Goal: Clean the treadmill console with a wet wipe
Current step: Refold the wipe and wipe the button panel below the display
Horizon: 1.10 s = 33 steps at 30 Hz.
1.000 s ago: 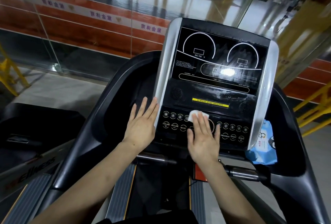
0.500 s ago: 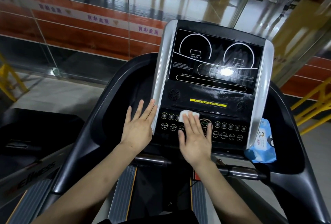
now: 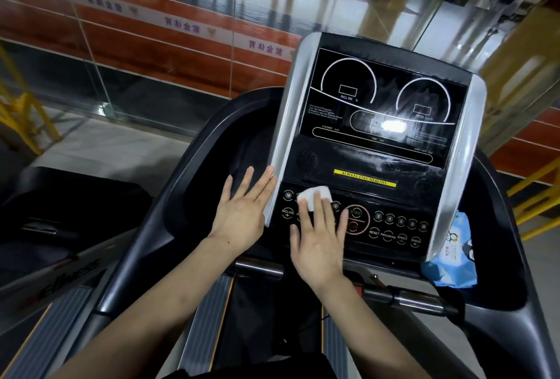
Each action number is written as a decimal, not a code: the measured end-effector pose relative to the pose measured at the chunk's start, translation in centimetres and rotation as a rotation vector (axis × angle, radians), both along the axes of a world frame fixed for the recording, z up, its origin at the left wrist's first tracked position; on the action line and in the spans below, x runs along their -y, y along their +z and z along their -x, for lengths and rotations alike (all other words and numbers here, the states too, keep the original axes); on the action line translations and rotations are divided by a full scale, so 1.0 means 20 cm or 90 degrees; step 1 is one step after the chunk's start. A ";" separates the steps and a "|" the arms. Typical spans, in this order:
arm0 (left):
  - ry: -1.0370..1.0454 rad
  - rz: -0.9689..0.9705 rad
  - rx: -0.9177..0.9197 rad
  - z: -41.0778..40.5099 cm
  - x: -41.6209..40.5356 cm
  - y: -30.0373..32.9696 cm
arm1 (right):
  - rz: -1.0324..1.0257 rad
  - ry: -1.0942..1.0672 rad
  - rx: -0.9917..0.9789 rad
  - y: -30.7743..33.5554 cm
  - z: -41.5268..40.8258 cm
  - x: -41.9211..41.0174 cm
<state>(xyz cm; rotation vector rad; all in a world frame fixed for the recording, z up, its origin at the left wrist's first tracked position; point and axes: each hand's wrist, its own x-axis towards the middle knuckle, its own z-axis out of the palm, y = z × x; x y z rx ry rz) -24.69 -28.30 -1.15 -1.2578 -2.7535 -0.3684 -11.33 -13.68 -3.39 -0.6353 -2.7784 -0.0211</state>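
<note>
Right hand (image 3: 318, 239) presses wet wipe (image 3: 313, 195) on console (image 3: 381, 148) buttons.

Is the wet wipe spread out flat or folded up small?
Folded small: the wet wipe shows as a compact white pad under the straight fingers of the right hand, on the console's button panel.

Dim wide-angle view, white glare on console screen (image 3: 392, 126), blurred edges.

Treadmill console (image 3: 375, 148) — glossy black face, white dial outlines, silver side rails. Warning strip (image 3: 365, 178) — yellow, black lettering. Wet wipe (image 3: 313, 193): white. Wipes pack (image 3: 451, 260): light blue, penguin print. Wall band (image 3: 151, 33): orange-red, white stripe.
</note>
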 end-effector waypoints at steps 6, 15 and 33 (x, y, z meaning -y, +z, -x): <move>-0.010 0.000 0.000 0.01 0.00 -0.02 | 0.025 0.114 -0.014 -0.01 0.01 -0.05; -0.017 -0.001 -0.016 0.02 0.01 -0.03 | 0.000 0.073 -0.036 -0.03 0.14 0.09; -0.007 0.032 -0.005 0.02 0.01 -0.01 | 0.021 0.030 -0.029 -0.06 0.04 0.00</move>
